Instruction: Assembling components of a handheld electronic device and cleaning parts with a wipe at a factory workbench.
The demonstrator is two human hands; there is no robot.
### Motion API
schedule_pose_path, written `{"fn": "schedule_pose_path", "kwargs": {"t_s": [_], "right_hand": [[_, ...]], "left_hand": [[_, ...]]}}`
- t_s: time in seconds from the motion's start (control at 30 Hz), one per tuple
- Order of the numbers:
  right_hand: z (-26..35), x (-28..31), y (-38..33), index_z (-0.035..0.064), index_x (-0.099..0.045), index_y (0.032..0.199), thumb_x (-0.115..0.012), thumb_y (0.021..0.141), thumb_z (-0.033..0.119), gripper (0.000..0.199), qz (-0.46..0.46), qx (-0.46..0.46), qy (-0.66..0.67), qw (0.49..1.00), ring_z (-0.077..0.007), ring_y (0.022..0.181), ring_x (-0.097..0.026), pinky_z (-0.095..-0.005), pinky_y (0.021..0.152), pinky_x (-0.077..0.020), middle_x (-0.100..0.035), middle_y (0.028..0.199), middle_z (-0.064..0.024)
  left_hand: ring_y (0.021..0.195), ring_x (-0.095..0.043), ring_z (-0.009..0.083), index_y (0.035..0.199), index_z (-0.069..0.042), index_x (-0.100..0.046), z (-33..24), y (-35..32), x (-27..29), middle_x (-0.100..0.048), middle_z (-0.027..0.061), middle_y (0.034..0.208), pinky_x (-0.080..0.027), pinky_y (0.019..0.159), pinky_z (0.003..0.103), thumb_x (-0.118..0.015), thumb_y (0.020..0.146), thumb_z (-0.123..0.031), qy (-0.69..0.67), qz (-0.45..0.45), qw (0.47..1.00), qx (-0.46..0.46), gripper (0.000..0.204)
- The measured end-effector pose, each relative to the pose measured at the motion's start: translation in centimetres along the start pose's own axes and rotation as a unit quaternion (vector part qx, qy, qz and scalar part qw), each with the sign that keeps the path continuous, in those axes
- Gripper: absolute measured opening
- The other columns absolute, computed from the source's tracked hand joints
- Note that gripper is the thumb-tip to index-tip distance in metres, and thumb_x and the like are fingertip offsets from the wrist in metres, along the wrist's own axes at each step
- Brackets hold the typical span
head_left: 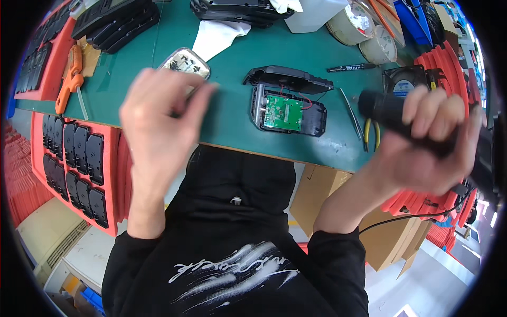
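My left hand point(161, 108), slightly blurred, is raised beside a small clear dish point(207, 64) of tiny dark screws. Its thumb and forefinger are pinched together, but anything between them is too small to make out. My right hand point(430, 140) is wrapped round a black electric screwdriver point(383, 105), lifted over the table's right side. Between my hands lies an open black plastic housing point(315, 120) with a green circuit board point(285, 112) inside. The other housing half point(290, 79) leans behind it, joined by thin red wires.
Tweezers point(351, 113), yellow-handled pliers point(377, 134) and a black marker point(351, 67) lie right of the housing. An orange glue gun point(74, 79) is far left, above a red foam tray point(112, 158) of black parts. Black devices point(237, 11) and round tubs point(343, 26) stand behind.
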State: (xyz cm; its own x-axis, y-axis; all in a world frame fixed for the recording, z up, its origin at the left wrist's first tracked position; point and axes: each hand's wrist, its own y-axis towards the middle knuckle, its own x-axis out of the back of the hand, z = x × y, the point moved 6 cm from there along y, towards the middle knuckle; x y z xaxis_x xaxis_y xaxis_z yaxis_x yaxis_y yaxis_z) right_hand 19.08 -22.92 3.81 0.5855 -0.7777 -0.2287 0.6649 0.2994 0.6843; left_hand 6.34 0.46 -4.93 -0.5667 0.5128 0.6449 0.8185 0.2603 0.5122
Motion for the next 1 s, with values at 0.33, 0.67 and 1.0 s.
{"fn": "schedule_pose_path", "kwargs": {"t_s": [0.33, 0.67, 1.0], "right_hand": [[-7.0, 3.6, 1.5, 0.0032, -0.056, 0.113, -0.080, 0.088, 0.027, 0.042, -0.238, 0.004, -0.324, 0.916, -0.0103, 0.086, -0.055, -0.0250, 0.081, -0.0432, -0.058, 0.096, -0.0001], [-3.3, -1.1, -6.5, -0.0013, -0.070, 0.094, -0.080, 0.072, -0.004, 0.024, 0.232, -0.043, -0.507, 0.829, -0.0206, 0.077, -0.062, -0.0293, 0.065, -0.0500, -0.065, 0.087, -0.0073], [-4.8, -0.7, -10.1, 0.0043, -0.070, 0.100, -0.068, 0.061, 0.004, 0.039, 0.292, 0.003, -0.588, 0.754, -0.0200, 0.071, -0.054, -0.0322, 0.060, -0.0443, -0.052, 0.079, -0.0039]], "left_hand": [[0.058, -0.044, 0.0177, 0.092, -0.004, -0.073, -2.4, -1.1, -0.3, -0.047, 0.0031, 0.060, -0.038, 0.056, 0.033, -0.082, 0.072, -0.004, -0.025, 0.068, 0.995, 0.063, 0.022], [0.064, -0.043, 0.0209, 0.112, -0.005, -0.072, -5.5, -3.5, -3.8, -0.043, 0.0026, 0.067, -0.035, 0.059, 0.034, -0.081, 0.074, -0.009, -0.032, 0.200, 0.977, -0.072, 0.040], [0.064, -0.042, 0.0207, 0.113, -0.005, -0.071, -5.5, -3.7, -4.8, -0.043, 0.0025, 0.067, -0.034, 0.059, 0.035, -0.080, 0.076, -0.010, -0.009, 0.210, 0.975, -0.074, 0.039]]}}
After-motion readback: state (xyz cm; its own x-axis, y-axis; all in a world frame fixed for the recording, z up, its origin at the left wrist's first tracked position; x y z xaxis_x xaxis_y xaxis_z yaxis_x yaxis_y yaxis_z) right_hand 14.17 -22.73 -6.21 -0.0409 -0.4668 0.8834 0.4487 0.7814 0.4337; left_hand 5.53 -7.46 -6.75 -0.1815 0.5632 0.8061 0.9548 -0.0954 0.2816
